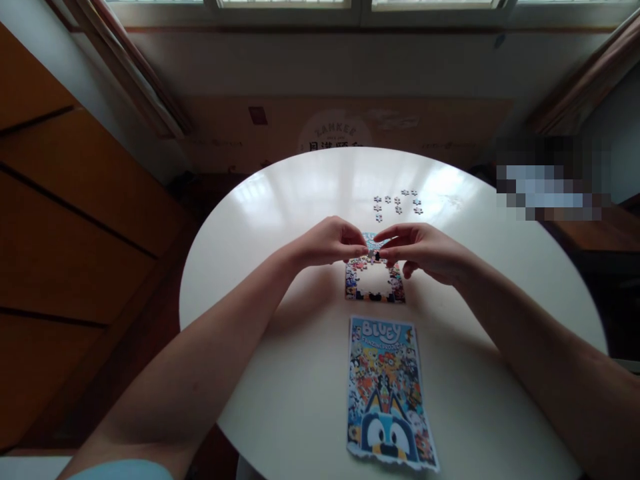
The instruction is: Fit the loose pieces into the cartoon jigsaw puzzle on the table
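Observation:
Over a partly assembled jigsaw puzzle [351, 293], my two hands meet fingertip to fingertip. My left hand [330, 241] pinches at a small puzzle piece [371, 254], grey and dark, between the hands. From the other side, the thumb and fingers of my right hand [425, 252] close on the same spot; whether it is one piece or two joined, I cannot tell. The puzzle has a colourful frame with an open gap in its middle, and my fingers cover part of its upper area. Nearer to me lies a torn-edged printed picture [384, 393] reading "Bluey".
Several loose puzzle pieces [399, 209] are scattered beyond my hands. Everything rests on a white round-edged table [280, 413]. A wooden cabinet [75, 213] stands at the left, and a wall with a window is behind. A blurred patch covers something at the right.

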`<state>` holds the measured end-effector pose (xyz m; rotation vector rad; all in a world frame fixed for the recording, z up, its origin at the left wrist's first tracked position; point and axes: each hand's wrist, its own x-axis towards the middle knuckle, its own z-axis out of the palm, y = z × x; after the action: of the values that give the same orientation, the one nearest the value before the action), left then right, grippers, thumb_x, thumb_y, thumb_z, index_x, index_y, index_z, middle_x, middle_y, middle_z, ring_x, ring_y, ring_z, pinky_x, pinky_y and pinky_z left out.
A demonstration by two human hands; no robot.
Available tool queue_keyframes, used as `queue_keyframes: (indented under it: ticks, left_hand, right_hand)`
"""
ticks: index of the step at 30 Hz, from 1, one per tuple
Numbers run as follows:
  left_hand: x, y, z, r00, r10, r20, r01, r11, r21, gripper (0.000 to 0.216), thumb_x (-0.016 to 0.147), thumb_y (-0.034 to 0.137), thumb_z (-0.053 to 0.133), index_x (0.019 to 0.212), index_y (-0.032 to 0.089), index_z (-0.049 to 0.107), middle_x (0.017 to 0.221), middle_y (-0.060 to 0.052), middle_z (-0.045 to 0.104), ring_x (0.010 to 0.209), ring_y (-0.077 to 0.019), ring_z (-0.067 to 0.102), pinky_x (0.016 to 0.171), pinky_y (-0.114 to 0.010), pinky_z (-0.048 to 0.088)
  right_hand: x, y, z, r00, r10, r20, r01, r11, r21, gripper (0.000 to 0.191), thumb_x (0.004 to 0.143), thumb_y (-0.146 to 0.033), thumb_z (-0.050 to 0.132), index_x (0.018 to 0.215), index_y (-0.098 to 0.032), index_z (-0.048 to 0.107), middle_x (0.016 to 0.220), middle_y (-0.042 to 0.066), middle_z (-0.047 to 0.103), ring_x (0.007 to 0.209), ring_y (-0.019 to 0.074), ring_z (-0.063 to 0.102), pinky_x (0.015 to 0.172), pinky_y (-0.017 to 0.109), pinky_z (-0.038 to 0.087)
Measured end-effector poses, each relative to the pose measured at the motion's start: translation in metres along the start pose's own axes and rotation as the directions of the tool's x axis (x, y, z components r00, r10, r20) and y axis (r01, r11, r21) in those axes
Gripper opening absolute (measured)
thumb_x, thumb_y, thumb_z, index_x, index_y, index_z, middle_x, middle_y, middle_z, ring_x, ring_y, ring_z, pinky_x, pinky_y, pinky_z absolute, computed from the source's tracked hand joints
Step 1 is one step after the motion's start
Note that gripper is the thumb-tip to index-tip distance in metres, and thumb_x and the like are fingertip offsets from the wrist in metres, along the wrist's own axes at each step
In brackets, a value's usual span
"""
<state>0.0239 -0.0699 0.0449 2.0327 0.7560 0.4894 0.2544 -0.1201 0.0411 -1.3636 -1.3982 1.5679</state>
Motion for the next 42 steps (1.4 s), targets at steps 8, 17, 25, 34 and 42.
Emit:
queue_keyframes:
  ticks: [8,17,25,34,42]
  left_hand:
    - [-0.001,0.000,-0.006,0.993,-0.117,-0.004,0.116,0.992,-0.051,0.022,0.082,0.032,0.072,0.086,0.010,0.076,0.059,-0.002,0.063,0.049,-0.0087,0.054,0.040,-0.018,0.039]
    - [0.000,0.000,-0.004,0.995,-0.090,-0.043,0.087,0.994,-0.068,0.020,0.082,0.029,0.071,0.086,0.010,0.075,0.060,-0.001,0.063,0.053,-0.0095,0.057,0.040,-0.018,0.040]
    - [-0.002,0.000,-0.004,0.999,-0.045,-0.001,0.045,0.997,-0.065,0.023,0.083,0.032,0.072,0.087,0.010,0.076,0.062,-0.002,0.063,0.052,-0.0092,0.056,0.041,-0.018,0.040]
    - [0.000,0.003,0.009,0.995,0.037,0.089,-0.031,0.997,-0.066,0.016,0.082,0.026,0.071,0.081,0.010,0.076,0.068,-0.005,0.070,0.064,-0.0111,0.063,0.056,-0.020,0.047]
    - [-0.003,0.001,-0.003,0.993,-0.015,0.119,0.016,1.000,-0.005,0.027,0.082,0.038,0.075,0.087,0.012,0.079,0.072,-0.006,0.073,0.066,-0.0129,0.066,0.058,-0.022,0.048]
  right_hand:
    - [0.002,0.001,-0.011,1.000,-0.010,0.029,0.010,1.000,-0.012,0.041,0.072,-0.033,0.083,0.109,-0.018,0.073,0.102,0.010,0.073,0.076,0.0160,0.069,0.041,0.017,0.047]
    - [-0.001,0.001,-0.002,0.989,-0.002,0.147,0.024,0.990,-0.143,0.033,0.074,-0.041,0.085,0.093,-0.018,0.070,0.084,0.005,0.068,0.068,0.0118,0.063,0.038,0.015,0.037]
    - [0.002,0.004,0.000,0.996,-0.064,0.065,0.066,0.997,-0.041,0.035,0.072,-0.042,0.086,0.090,-0.017,0.068,0.075,0.003,0.065,0.063,0.0111,0.060,0.037,0.016,0.032]
    - [0.000,0.003,0.010,0.994,-0.112,0.007,0.112,0.994,-0.009,0.032,0.072,-0.039,0.084,0.089,-0.016,0.070,0.071,0.002,0.063,0.060,0.0103,0.058,0.037,0.016,0.033]
    - [-0.003,0.004,0.011,0.988,-0.151,0.032,0.154,0.965,-0.212,0.028,0.078,-0.039,0.078,0.094,-0.017,0.076,0.068,0.003,0.065,0.059,0.0117,0.058,0.040,0.020,0.038]
